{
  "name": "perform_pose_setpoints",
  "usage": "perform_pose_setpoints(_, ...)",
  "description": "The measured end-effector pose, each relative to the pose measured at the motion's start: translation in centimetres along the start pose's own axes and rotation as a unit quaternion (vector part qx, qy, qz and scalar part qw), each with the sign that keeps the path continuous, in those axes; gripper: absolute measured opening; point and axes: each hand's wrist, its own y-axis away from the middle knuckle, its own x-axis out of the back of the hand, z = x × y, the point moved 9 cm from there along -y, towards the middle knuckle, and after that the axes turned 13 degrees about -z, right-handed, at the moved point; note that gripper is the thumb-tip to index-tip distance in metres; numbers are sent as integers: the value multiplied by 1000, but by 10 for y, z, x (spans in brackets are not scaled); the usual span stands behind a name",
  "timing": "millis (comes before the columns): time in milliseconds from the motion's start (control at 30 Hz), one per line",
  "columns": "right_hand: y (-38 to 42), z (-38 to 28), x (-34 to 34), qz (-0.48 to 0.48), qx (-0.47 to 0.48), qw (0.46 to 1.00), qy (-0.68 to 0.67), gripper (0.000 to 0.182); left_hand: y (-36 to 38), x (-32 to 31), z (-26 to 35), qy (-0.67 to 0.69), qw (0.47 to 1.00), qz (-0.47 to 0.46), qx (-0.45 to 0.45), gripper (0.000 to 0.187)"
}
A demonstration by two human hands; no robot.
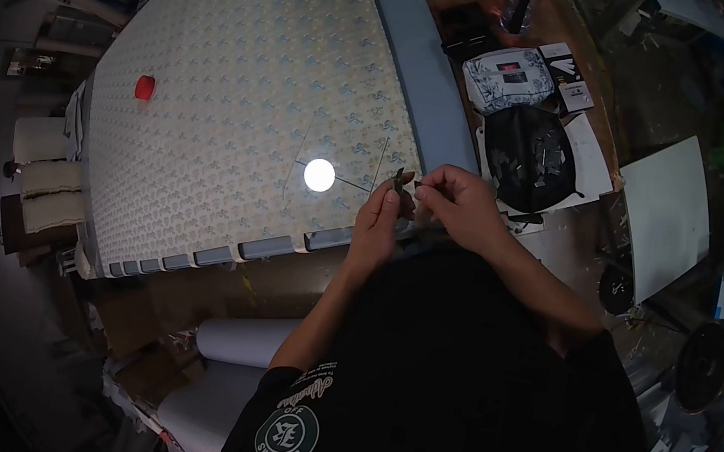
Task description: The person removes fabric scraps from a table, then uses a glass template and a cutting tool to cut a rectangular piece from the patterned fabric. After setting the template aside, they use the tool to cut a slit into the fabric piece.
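My left hand (380,215) is closed, thumb and fingers pinching a small dark, thin piece (398,181) that stands upright above the fingertips. Its exact kind is too small to tell. Close on the right, my right hand (466,209) is closed in a pinch, with a tiny dark bit at its fingertips that I cannot make out. Both hands are over the near right corner of a table with a patterned cover (242,87). A bright white disc (319,176), with thin dark lines around it, is just left of my hands.
A red round object (145,88) sits on the patterned cover. To the right, a black pouch (536,158) bears several small dark pieces, beside a patterned pouch (507,79) and a clear bottle (522,2). Grey rolls (247,338) lie below the table. A white board (666,215) stands at right.
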Motion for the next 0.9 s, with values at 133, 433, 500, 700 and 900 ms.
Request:
perform_pose_setpoints(133, -7, 11, -19, -37, -42, 987, -153, 12, -1, 5, -10, 33, 999, 6, -12, 42)
perform_pose_setpoints(433, -7, 25, -40, -58, -102, 944, -310, 16, 8, 5, 2, -43, 996, 23, -68, 45)
perform_pose_setpoints(500, -6, 27, -42, -69, -105, 942, -312, 17, 10, 6, 3, -57, 994, 26, -86, 45)
perform_pose_setpoints(700, -2, 32, -49, -70, -125, 916, -374, 18, 16, 3, 17, -127, 984, 35, -119, 47)
perform_pose_setpoints(900, 4, 32, -58, -74, -158, 885, -432, 18, 20, 0, 18, -164, 976, 45, -133, 51)
